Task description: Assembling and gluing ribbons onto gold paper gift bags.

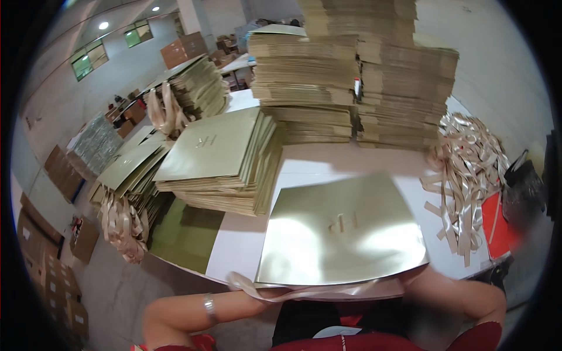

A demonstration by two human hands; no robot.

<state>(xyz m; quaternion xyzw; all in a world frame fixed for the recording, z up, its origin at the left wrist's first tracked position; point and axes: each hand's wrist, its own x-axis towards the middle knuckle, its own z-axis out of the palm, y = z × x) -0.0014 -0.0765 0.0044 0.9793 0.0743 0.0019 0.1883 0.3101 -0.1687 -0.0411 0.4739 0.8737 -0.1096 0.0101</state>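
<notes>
A flat, shiny gold paper bag (342, 234) with a small emblem lies in front of me at the table's near edge. A pale satin ribbon (333, 291) runs along its near edge, with a loose end curling out on the left. My left hand (274, 292) reaches in at the bag's near left corner, next to the ribbon. At the near right corner is my right hand (417, 278), touching the bag's edge. The fingers of both hands are hidden by the bag, so what they grip cannot be seen.
Gold bags are stacked at left centre (211, 146). More bags with ribbon handles (132, 169) lie farther left. Tall stacks of flat bags (404, 93) rise at the back. On the right are a heap of loose ribbons (468, 158), a red sheet (497, 225) and a black plastic bag (525, 184).
</notes>
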